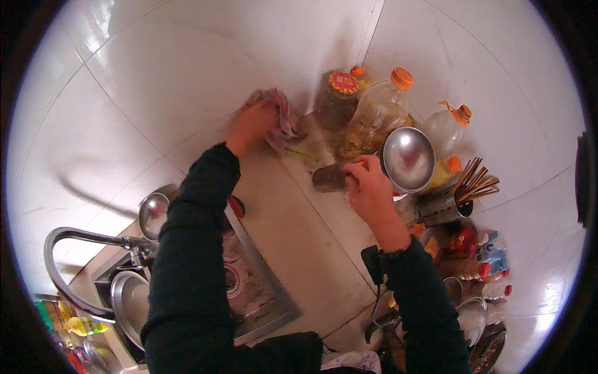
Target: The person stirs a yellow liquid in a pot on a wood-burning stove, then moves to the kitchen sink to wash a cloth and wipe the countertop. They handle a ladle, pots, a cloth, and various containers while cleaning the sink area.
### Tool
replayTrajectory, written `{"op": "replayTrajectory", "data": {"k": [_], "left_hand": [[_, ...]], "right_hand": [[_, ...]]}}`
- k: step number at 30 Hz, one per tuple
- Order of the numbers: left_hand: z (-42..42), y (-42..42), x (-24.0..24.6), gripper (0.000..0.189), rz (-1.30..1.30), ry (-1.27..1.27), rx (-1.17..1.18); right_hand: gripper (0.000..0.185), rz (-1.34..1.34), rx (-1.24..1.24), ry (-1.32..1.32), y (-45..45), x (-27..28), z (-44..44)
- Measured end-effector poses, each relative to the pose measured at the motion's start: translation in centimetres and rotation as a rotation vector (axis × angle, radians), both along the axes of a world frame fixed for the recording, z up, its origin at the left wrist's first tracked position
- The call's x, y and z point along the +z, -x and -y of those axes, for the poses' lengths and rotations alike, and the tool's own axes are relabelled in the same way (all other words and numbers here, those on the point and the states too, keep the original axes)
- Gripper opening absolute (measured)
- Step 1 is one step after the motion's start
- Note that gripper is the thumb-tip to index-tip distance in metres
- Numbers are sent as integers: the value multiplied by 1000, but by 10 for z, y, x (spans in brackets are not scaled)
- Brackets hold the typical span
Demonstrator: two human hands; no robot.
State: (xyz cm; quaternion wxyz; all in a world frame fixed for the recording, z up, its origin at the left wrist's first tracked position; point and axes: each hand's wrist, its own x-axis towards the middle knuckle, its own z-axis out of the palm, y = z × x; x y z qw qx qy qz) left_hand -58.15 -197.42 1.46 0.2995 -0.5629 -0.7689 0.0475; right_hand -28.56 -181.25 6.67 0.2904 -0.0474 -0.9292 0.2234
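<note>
My left hand [257,124] grips a crumpled pinkish cloth [286,119] at the back of the counter, against the tiled wall. A thin green strip [301,153] lies just below the cloth. Between the fingers of my right hand [371,196] is a small dark container [328,178], partly covered by them; whether it touches the counter I cannot tell. Beyond that hand stand a metal bowl [409,159], a large plastic oil bottle [376,112] with an orange cap and a dark glass jar [335,103] with a patterned red lid.
A sink [266,304] with a curved faucet [70,231] lies at the left, a metal basin [128,304] beside it. Along the right are a metal holder [437,208] of chopsticks, several bottles [495,291] and a black plug adapter [372,265] with a cord.
</note>
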Motion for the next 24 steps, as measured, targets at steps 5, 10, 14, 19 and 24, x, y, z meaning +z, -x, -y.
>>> {"op": "replayTrajectory", "data": {"k": [5, 10, 14, 19, 24], "left_hand": [[7, 27, 154, 27, -491, -117, -80], [14, 4, 303, 43, -582, -416, -44], [-16, -3, 280, 32, -620, -717, -229], [-25, 39, 143, 9, -408, -251, -287], [-51, 25, -5, 21, -348, -26, -106]], "right_hand": [[25, 19, -25, 41, -6, -5, 2], [23, 24, -23, 21, -5, -1, 14], [22, 20, -47, 10, -3, -3, 7], [22, 48, -21, 26, 0, 2, 11], [22, 46, -47, 28, -2, 0, 13]]}}
